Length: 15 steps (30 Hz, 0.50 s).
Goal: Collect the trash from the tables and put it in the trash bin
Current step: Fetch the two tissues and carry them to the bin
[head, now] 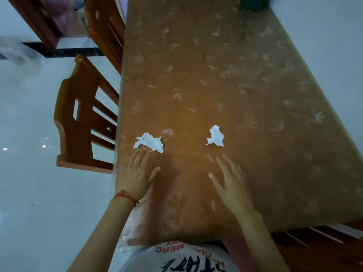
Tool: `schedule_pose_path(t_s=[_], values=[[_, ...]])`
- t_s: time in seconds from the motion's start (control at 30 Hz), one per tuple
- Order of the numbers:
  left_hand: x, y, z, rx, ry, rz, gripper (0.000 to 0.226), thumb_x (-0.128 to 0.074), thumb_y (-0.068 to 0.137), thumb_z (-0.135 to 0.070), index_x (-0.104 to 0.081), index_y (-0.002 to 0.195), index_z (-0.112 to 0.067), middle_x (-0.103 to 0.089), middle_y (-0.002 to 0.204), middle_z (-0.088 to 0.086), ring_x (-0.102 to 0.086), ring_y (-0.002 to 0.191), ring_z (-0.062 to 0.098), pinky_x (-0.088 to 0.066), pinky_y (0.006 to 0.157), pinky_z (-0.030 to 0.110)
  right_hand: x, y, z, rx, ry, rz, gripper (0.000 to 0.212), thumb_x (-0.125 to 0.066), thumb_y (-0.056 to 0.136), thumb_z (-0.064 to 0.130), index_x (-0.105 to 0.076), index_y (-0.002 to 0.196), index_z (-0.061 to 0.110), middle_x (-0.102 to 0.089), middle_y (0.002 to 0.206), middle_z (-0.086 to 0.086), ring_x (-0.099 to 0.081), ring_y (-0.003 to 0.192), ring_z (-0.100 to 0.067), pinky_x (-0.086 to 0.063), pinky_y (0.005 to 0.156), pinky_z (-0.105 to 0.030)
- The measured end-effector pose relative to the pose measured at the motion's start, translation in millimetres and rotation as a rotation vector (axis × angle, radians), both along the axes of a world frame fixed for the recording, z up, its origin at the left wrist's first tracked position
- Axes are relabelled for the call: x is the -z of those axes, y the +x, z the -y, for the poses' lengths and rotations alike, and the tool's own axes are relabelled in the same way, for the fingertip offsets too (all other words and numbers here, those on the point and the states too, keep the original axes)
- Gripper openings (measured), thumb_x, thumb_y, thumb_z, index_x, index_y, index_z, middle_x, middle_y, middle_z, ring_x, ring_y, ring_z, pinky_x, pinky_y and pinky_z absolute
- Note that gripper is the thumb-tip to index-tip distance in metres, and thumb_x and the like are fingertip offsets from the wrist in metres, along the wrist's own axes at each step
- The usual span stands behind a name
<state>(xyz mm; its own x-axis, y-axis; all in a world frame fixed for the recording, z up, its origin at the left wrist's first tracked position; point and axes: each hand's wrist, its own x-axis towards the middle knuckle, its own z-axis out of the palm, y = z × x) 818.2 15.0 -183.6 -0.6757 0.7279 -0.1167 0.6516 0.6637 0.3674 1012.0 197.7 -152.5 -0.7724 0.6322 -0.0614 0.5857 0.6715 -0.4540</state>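
Note:
Two crumpled white tissues lie on the brown leaf-patterned table [225, 75]. The left tissue [150, 143] sits near the table's left edge; the right tissue [215, 136] lies further in. My left hand [137, 173], with a red string at the wrist, is spread flat on the table, its fingertips just short of or touching the left tissue's near edge. My right hand [230, 181] is spread with straight fingers over the table, a short way below the right tissue and apart from it. Neither hand holds anything.
Two wooden chairs [84, 118] [106, 28] stand along the table's left side on a pale tiled floor. A dark green object [254, 3] sits at the table's far end. Thin white plastic [129, 228] hangs at the near left corner. More wood [318, 244] shows at lower right.

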Motion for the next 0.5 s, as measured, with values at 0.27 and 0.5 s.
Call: schedule_pose_path(t_s=[0.27, 0.5], values=[[7, -19, -38, -0.239, 0.101, 0.053, 0.053, -0.056, 0.084, -0.038, -0.054, 0.123, -0.002, -0.053, 0.128, 0.019, -0.045, 0.123, 0.036, -0.031, 0.102, 0.039, 14, -17, -31, -0.045, -0.016, -0.013, 0.052, -0.043, 0.084, 0.044, -0.054, 0.124, 0.012, -0.056, 0.127, -0.014, -0.052, 0.116, -0.032, -0.043, 0.092, -0.044], [33, -43, -71, -0.477, 0.197, 0.237, 0.074, -0.060, 0.071, -0.048, -0.046, 0.129, -0.003, -0.044, 0.134, 0.018, -0.038, 0.125, 0.033, -0.028, 0.100, 0.035, 23, -23, -33, -0.039, -0.030, 0.029, 0.054, -0.038, 0.084, 0.048, -0.053, 0.126, 0.016, -0.053, 0.132, -0.014, -0.051, 0.119, -0.031, -0.041, 0.094, -0.045]])
